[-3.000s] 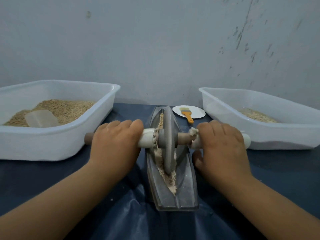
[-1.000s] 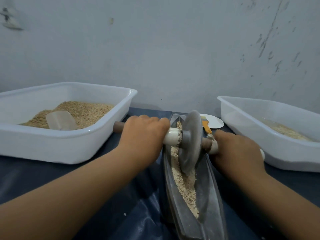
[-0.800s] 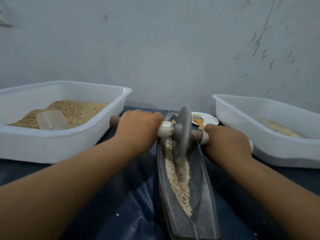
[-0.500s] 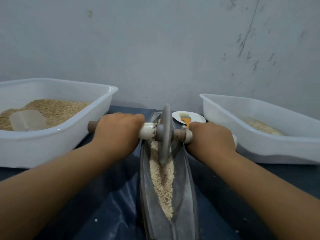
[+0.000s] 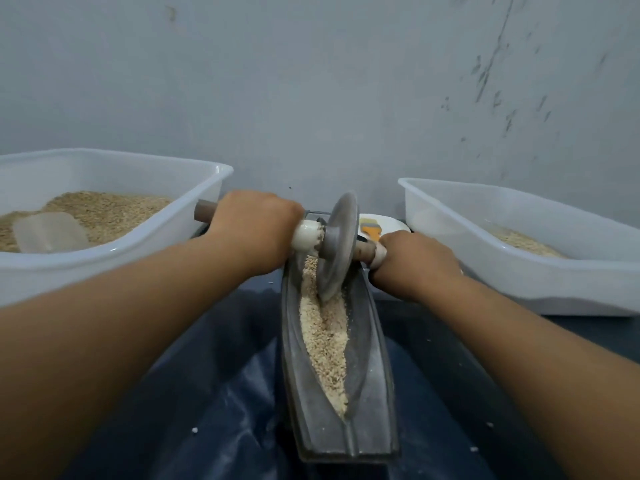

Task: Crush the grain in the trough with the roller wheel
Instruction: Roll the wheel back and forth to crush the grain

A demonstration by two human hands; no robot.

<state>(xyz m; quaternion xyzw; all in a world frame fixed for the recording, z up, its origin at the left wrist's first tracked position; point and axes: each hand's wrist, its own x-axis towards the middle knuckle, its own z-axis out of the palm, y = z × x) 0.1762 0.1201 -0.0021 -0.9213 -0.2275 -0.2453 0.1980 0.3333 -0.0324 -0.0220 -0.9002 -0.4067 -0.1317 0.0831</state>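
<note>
The trough (image 5: 370, 393) runs down the middle of the bench (image 5: 485, 393), flanked at its far end by the left tub (image 5: 145, 251) and the right tub (image 5: 540, 278), which wall in a narrow lane on each side. A plate (image 5: 391, 224) with a brush (image 5: 370, 230) blocks the far end before the wall (image 5: 311, 81); bare bench lies open beside the trough's near half.

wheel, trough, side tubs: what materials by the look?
Roller wheel: likely cast metal or stone, dull grey, matte.
Trough: same dull grey, dusty, probably metal.
Left tub and right tub: white plastic, slightly translucent, glossy rims.
</note>
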